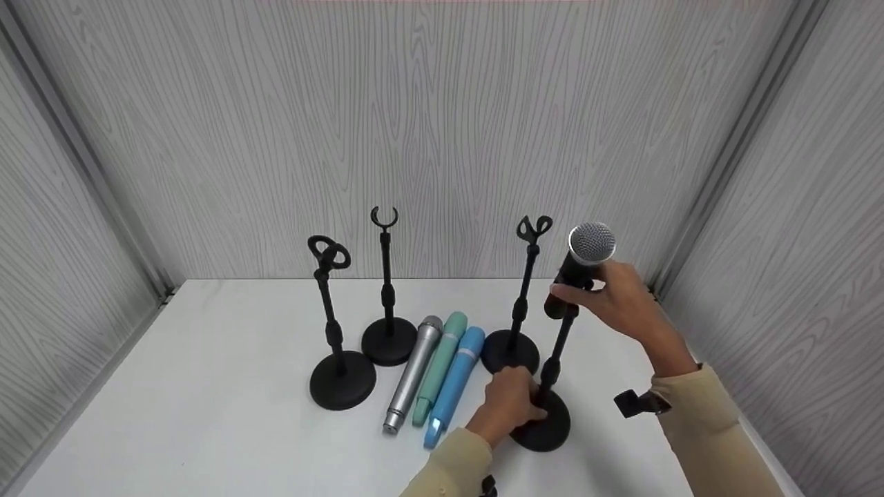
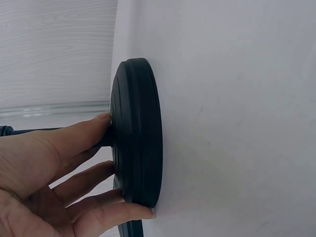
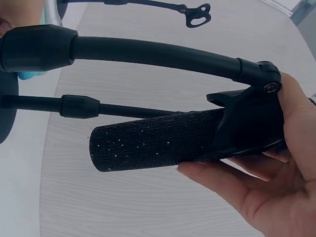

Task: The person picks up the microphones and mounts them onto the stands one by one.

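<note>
My right hand (image 1: pixel 625 304) holds a black microphone (image 1: pixel 592 244) with a silver mesh head, tilted at the top of the nearest right microphone stand (image 1: pixel 550 371). In the right wrist view, the stand's clip (image 3: pixel 249 121) wraps the sparkly microphone body (image 3: pixel 148 143), with my fingers round its head end. Lower down, my left hand (image 1: pixel 510 400) grips the same stand's round base (image 2: pixel 140 133). The thumb lies at the foot of the pole, and the other fingers reach the base's rim. Just behind it stands another stand (image 1: pixel 523 293) with a bare clip.
A silver microphone (image 1: pixel 412 376), a green microphone (image 1: pixel 440 368) and a blue microphone (image 1: pixel 456 386) lie side by side mid-table. Left of them are a stand with a ring-like clip (image 1: pixel 333 328) and a stand with a C-shaped clip (image 1: pixel 387 290). Wood-grain panels (image 1: pixel 449 138) enclose the white table (image 1: pixel 228 386).
</note>
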Action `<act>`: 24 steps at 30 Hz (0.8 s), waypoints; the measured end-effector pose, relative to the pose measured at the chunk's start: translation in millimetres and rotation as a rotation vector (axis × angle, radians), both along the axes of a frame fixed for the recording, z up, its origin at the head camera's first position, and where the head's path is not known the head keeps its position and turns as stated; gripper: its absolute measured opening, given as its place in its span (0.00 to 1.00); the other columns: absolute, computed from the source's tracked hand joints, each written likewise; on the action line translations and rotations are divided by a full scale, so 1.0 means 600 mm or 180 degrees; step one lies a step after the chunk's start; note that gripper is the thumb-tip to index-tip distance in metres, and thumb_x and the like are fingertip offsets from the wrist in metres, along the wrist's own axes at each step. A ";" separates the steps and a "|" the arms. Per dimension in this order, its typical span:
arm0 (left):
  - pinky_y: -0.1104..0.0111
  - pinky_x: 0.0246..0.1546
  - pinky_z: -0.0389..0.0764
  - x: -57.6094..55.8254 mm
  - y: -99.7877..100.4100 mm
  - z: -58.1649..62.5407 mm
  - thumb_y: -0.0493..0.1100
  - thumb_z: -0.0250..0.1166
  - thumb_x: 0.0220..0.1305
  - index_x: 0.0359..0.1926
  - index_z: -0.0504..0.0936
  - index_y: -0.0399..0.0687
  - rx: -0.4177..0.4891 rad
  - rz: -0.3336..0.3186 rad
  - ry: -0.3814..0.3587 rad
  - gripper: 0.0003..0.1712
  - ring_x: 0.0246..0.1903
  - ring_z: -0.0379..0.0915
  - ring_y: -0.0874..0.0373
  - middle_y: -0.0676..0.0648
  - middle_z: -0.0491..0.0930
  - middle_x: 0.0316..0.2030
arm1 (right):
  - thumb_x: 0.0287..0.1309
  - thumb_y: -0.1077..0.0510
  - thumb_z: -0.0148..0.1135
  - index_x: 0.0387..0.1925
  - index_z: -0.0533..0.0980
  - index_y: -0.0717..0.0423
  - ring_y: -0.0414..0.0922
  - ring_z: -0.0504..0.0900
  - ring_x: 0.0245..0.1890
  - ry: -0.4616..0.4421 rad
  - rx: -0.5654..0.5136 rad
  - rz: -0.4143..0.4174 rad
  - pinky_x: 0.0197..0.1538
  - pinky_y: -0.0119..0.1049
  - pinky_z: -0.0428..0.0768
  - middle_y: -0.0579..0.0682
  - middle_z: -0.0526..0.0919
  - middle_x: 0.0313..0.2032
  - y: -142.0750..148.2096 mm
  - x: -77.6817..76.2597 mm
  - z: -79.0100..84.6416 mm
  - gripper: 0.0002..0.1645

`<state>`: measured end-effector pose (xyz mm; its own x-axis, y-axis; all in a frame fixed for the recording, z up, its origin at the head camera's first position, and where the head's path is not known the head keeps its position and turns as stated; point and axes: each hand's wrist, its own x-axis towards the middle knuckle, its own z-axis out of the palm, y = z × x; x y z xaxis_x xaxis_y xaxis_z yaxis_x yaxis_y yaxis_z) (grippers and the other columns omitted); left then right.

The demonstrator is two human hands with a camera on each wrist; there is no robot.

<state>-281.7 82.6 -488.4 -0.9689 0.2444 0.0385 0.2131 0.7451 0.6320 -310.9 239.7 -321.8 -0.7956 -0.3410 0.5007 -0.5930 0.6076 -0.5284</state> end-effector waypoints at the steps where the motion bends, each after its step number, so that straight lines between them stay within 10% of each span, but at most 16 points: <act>1: 0.72 0.30 0.79 0.000 0.000 0.000 0.44 0.77 0.45 0.29 0.86 0.50 -0.0009 -0.0001 0.0005 0.09 0.26 0.74 0.65 0.54 0.81 0.23 | 0.52 0.44 0.68 0.37 0.78 0.46 0.41 0.84 0.37 0.0028 0.0015 -0.0007 0.40 0.38 0.78 0.43 0.86 0.32 0.000 0.000 -0.001 0.15; 24: 0.70 0.33 0.77 -0.003 -0.001 -0.005 0.48 0.78 0.44 0.32 0.87 0.52 -0.0204 0.0029 0.0182 0.12 0.31 0.75 0.63 0.56 0.82 0.25 | 0.56 0.45 0.65 0.37 0.78 0.47 0.40 0.85 0.36 -0.0083 -0.0177 -0.0146 0.39 0.33 0.78 0.43 0.86 0.32 -0.006 0.008 -0.015 0.13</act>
